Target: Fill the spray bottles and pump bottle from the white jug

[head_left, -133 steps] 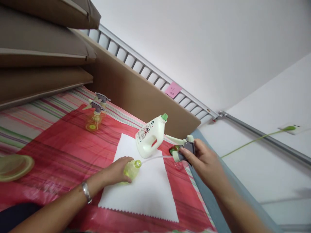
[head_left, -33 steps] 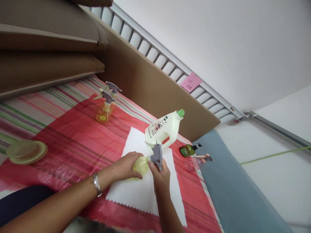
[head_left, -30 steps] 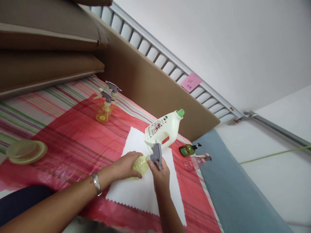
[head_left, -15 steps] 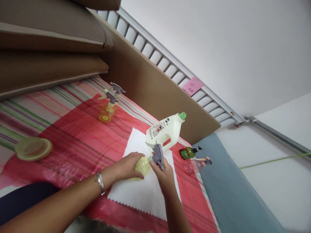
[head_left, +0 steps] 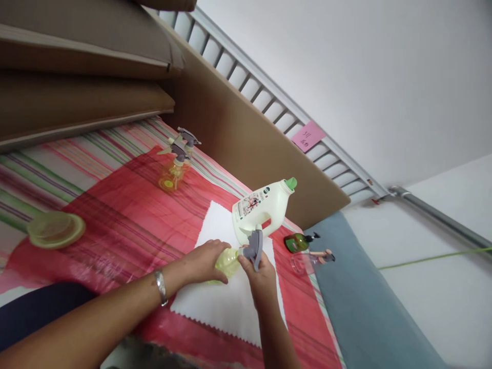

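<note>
My left hand (head_left: 211, 260) is wrapped round the clear yellowish body of a spray bottle (head_left: 229, 262). At its neck, the fingers of my right hand (head_left: 258, 274) grip the grey trigger spray head (head_left: 252, 249), which sits on the bottle. Both hands are over a white cloth (head_left: 226, 312) with a zigzag edge. Just beyond them stands a large cream detergent jug (head_left: 261, 205) with a green cap (head_left: 291, 184). Whether liquid is in the held bottle I cannot tell.
Two more spray bottles (head_left: 172, 171) stand at the back left. Pale round lids or dishes (head_left: 56, 229) lie on the red sheet (head_left: 126, 215) at left. A green pump bottle (head_left: 296, 242) and a clear pink bottle (head_left: 303, 263) are at right, near a brown board (head_left: 230, 128).
The spray head has turned in my right hand, so its trigger and nozzle point a different way. My left hand stays round the bottle. The view has shifted slightly.
</note>
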Motion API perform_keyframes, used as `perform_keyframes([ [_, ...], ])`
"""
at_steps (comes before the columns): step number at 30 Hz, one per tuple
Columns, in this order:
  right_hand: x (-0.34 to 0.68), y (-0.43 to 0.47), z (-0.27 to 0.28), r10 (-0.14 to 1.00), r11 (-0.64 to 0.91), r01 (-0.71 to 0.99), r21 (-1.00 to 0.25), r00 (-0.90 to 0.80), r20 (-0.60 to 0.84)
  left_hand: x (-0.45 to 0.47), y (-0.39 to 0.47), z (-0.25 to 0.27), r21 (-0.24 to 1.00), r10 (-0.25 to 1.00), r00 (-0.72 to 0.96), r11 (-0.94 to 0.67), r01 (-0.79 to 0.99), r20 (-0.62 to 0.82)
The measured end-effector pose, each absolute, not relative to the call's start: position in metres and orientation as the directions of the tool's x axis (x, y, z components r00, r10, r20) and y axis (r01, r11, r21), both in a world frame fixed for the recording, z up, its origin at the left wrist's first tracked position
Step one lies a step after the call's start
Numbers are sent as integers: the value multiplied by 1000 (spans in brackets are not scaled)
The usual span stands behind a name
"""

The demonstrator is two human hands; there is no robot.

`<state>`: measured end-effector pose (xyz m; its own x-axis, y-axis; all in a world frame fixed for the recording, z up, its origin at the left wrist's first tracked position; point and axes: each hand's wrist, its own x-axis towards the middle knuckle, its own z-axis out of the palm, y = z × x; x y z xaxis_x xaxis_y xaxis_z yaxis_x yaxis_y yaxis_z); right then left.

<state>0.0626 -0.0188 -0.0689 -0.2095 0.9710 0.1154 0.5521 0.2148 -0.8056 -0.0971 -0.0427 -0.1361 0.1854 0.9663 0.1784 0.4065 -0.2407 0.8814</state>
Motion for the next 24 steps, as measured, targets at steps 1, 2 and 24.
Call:
perform_keyframes([
  [1,62,-19,-69,973,213,556,-804,-197,122,-97,-43,-136,882,967,184,-238,407,176],
  [2,61,-20,-69,975,211,557,-803,-180,131,-97,-43,-136,883,968,182,-236,406,175],
  [24,46,-27,-76,988,156,466,-871,-84,132,-78,-44,-105,842,858,-10,-502,200,514],
])
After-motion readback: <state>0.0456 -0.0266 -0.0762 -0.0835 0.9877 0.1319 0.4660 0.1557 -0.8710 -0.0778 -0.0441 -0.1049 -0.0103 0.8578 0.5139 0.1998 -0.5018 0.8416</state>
